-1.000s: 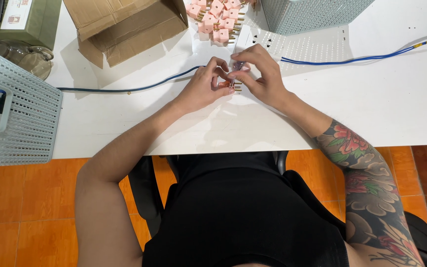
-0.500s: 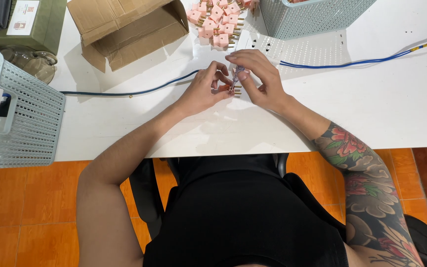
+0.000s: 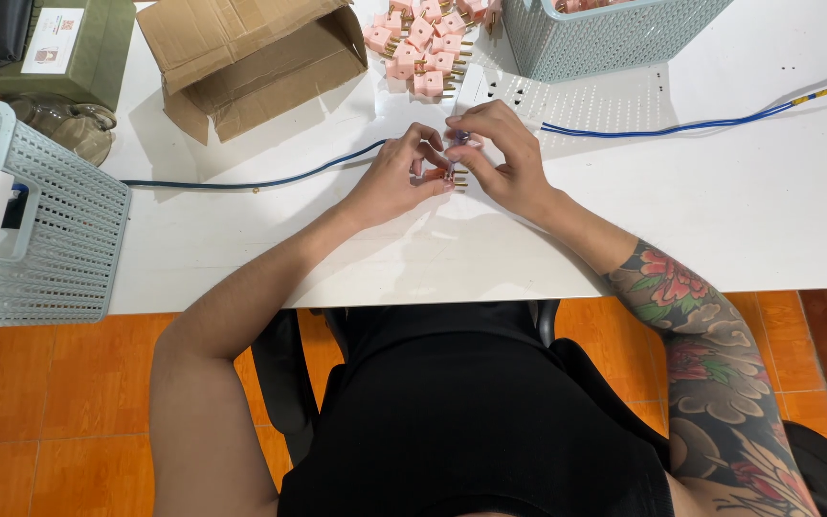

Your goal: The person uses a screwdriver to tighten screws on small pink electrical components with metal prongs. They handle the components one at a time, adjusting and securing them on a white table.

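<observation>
Both hands pinch one small plug part over the white table

Left hand (image 3: 396,177) and right hand (image 3: 504,158) grasp a small brass-pronged plug piece (image 3: 453,172) together, fingertips closed on it, near the pile of pink plugs (image 3: 423,43) and blue cable (image 3: 701,123)

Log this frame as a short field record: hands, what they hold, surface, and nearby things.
left hand: closed on the small plug, beside the right
right hand: pinching the same plug from above
small plug: brass pins showing between the fingers
surface: white table
behind hands: pile of pink plugs, blue cable, cardboard box
left edge: grey basket
</observation>
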